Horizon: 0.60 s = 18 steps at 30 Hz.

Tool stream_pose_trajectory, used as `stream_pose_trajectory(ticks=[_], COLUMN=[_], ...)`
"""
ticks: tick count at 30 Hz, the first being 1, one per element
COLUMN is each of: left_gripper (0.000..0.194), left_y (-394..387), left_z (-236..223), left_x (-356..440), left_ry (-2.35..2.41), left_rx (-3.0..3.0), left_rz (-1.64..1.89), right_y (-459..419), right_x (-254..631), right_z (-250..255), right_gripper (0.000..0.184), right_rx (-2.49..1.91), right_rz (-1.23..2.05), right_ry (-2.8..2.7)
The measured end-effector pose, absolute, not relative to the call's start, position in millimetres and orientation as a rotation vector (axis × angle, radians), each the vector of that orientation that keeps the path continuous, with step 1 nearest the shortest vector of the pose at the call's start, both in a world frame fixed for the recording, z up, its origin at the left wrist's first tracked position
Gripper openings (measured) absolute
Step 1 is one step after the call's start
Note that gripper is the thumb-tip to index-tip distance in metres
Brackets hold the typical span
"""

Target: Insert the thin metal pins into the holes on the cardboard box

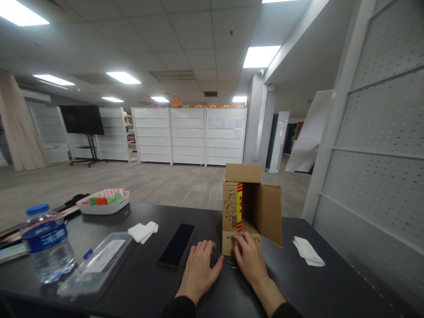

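An opened cardboard box (pixel 231 207) stands on the dark table, its flaps spread and a strip of yellow and red tape (pixel 239 207) down its front. Small dark dots or holes mark its left panel and the lower flap. My right hand (pixel 249 256) is at the lower front flap, fingers curled and pressed together; whatever is between them is too small or hidden to name. On the table left of the box, my left hand (pixel 201 268) rests with fingers apart and holds nothing. A few thin metal pieces (pixel 232 264), like nails or screws, lie between the two hands.
A black phone (pixel 177 245) lies left of my left hand. Further left are a clear plastic case (pixel 99 265), a water bottle (pixel 48 243), a folded tissue (pixel 143 231) and a white basket (pixel 105 207). Another tissue (pixel 308 251) lies right, near a perforated panel (pixel 377 185).
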<state>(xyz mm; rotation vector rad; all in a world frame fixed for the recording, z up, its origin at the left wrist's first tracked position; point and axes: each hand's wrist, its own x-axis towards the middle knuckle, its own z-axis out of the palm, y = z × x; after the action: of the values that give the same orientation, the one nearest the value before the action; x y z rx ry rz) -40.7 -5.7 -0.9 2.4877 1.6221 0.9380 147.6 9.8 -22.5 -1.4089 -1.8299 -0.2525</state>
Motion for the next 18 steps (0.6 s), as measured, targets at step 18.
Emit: stream_pose_trajectory(ticks=[18], left_gripper=[0.014], left_y=[-4.9], left_z=[-2.9], left_x=[-41.8], left_ry=[1.616], left_rx=[2.487], left_rz=[0.933], right_y=[-18.5], right_x=[147.7], right_z=[-17.6], right_gripper=[0.015], right_rx=[-1.53], right_rz=[0.065], right_ry=[-1.947])
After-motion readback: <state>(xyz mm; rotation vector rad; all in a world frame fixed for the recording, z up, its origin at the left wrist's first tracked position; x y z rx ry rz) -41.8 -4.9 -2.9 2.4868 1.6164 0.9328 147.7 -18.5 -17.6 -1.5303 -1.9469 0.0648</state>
